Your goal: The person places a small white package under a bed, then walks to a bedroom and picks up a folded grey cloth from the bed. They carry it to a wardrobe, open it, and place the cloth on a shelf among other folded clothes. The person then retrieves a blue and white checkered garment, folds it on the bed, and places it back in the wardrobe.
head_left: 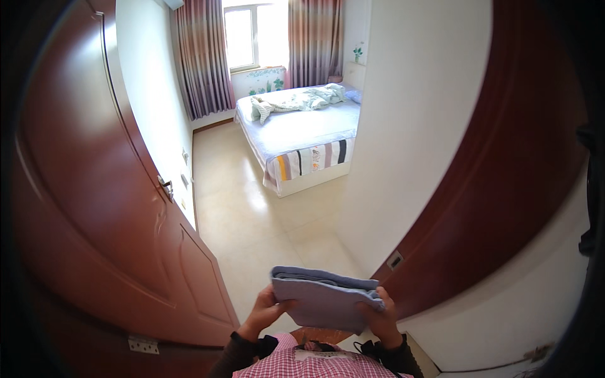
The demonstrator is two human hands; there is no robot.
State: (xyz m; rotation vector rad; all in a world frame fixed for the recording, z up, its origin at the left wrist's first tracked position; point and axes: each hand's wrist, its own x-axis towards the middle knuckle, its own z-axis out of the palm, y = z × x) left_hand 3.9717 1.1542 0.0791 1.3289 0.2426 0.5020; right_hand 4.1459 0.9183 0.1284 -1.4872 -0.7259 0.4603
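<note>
A folded blue-grey cloth point(324, 299) is held up in front of my body, its folded layers showing along the top edge. My left hand point(266, 310) grips its left side, with the thumb on the near face. On the opposite side my right hand point(382, 315) is closed around the edge, thumb also on the near face. The fingers behind the cloth are hidden. Dark sleeves cover both forearms, and a pink checked garment point(315, 365) shows below the cloth.
An open brown door point(113, 208) with a metal handle point(166, 188) stands at the left. The brown door frame point(466, 208) rises at the right beside a white wall point(416, 138). Beyond the pale floor point(246, 201) is a bed point(309, 129) with rumpled bedding, near a curtained window point(241, 38).
</note>
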